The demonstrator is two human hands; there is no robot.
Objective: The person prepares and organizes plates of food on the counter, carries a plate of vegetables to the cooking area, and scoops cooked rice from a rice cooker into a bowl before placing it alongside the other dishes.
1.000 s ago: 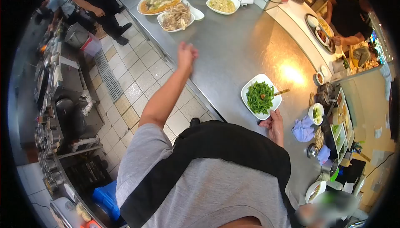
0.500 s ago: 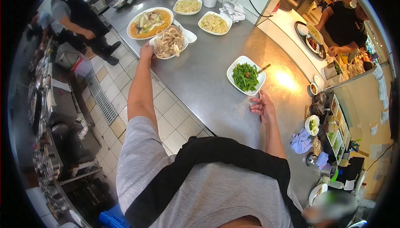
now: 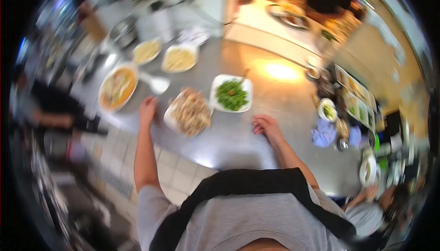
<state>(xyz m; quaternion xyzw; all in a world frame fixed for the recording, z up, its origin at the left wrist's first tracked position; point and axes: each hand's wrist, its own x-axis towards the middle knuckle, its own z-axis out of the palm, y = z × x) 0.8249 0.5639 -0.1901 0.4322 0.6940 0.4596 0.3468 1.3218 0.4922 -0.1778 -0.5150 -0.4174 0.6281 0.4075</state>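
My left hand (image 3: pixel 148 109) is just above the steel table, to the left of a white dish heaped with pale, shredded-looking food (image 3: pixel 190 113). A small gap separates hand and dish; the hand is blurred but looks empty, its fingers loosely open. Right of that dish is a white square dish of green vegetables (image 3: pixel 232 94), a brown handle sticking out of it. My right hand (image 3: pixel 266 128) hovers below and right of the greens, open and empty with fingers loosely bent. Beyond my left hand are a white spoon (image 3: pixel 158 84) and an oval plate of noodles with topping (image 3: pixel 118 87).
Two white dishes of pale yellow food (image 3: pixel 180 58) stand farther back beside a crumpled cloth (image 3: pixel 194 34). On the right are a small bowl (image 3: pixel 327 110), a bluish cloth (image 3: pixel 324 133) and trays of ingredients (image 3: pixel 357 97). Other people are at the left and lower right.
The dish of shredded-looking food has moved right, beside the greens, and my left hand has let go of it. The view has turned, shifting everything in the frame.
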